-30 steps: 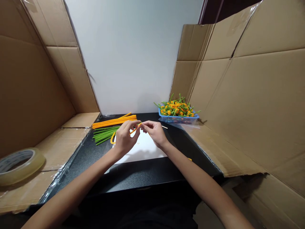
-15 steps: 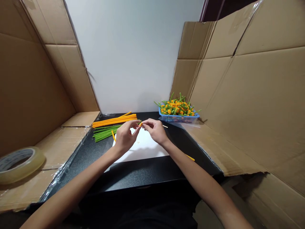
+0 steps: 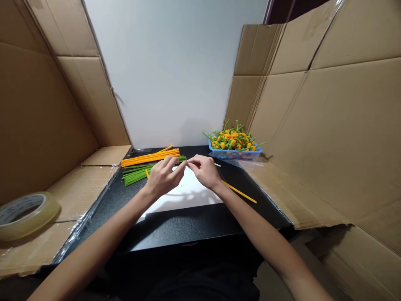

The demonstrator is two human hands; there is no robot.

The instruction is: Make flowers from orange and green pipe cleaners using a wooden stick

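Over a white sheet (image 3: 188, 198), my left hand (image 3: 164, 173) and my right hand (image 3: 205, 170) meet fingertip to fingertip, both closed in a pinch. An orange pipe cleaner (image 3: 239, 192) runs out past my right wrist. A short orange end (image 3: 147, 173) shows beside my left hand. The part between the fingertips is hidden by the fingers. Behind my left hand lie a bundle of orange pipe cleaners (image 3: 150, 157) and a bundle of green pipe cleaners (image 3: 138, 176).
A blue basket (image 3: 234, 154) full of orange-and-green pipe cleaner pieces stands at the back right of the black table (image 3: 175, 230). A roll of clear tape (image 3: 50, 211) lies on cardboard at left. Cardboard walls (image 3: 338, 125) rise on both sides.
My left hand has rolled over, its fingers closing in toward the right hand's. The orange bit seen between the fingertips is now covered. More of the orange strand shows by my right forearm.
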